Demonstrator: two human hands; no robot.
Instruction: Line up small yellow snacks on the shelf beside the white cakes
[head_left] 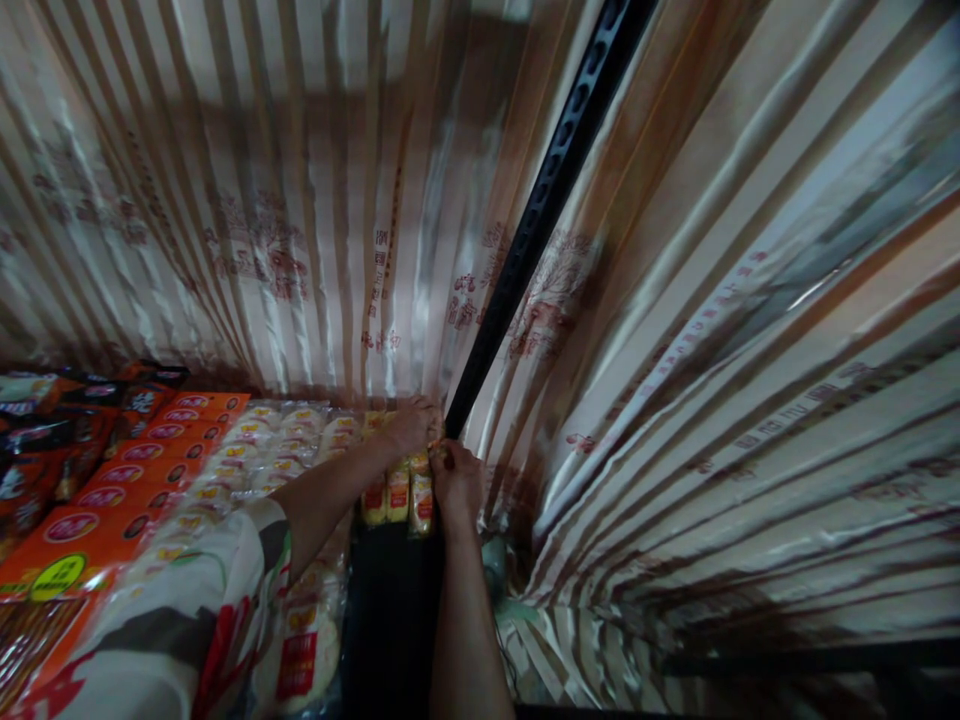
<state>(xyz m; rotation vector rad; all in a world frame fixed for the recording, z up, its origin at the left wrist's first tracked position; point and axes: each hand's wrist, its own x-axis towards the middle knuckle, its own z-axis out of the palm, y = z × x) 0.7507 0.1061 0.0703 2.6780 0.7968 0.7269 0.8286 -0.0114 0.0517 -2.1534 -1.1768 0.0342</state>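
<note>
Both my hands meet low in the middle, at the foot of a black perforated shelf upright [551,195]. My left hand [411,425] is closed over the top of a clear noodle packet [409,490] with a yellow and red label. My right hand [455,478] grips the same packet from the near side, fingers curled. The packet stands at the right end of a row of like packets [289,430]. A patterned short sleeve [187,620] covers my left upper arm.
Tall racks of long packaged noodles [750,330] in tan and white wrappers fill the upper and right view. Orange boxes [112,490] and dark red packs [45,440] lie at the left. A dark shelf board [390,610] shows under my forearms.
</note>
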